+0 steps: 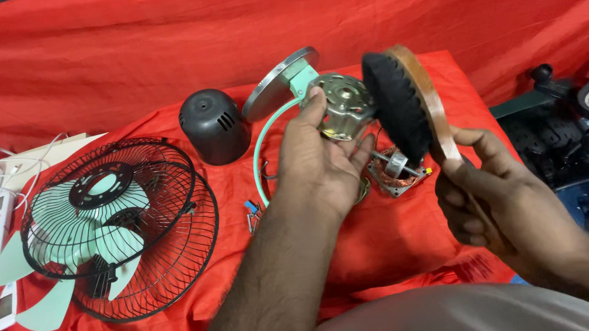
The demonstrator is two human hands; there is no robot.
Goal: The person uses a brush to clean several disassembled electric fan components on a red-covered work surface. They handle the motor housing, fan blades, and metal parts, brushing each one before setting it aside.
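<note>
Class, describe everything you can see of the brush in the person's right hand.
The brush has an oval wooden back, reddish-brown, with a narrow handle and dense black bristles. It is held up on edge above the red cloth, bristles facing the metal fan motor that the left hand holds. The right hand grasps its handle.

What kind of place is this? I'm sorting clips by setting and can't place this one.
Likely a small repair bench: a table under a red cloth holds taken-apart fan grilles and a motor cover, while the left hand holds the fan motor and the right hand a brush.
</note>
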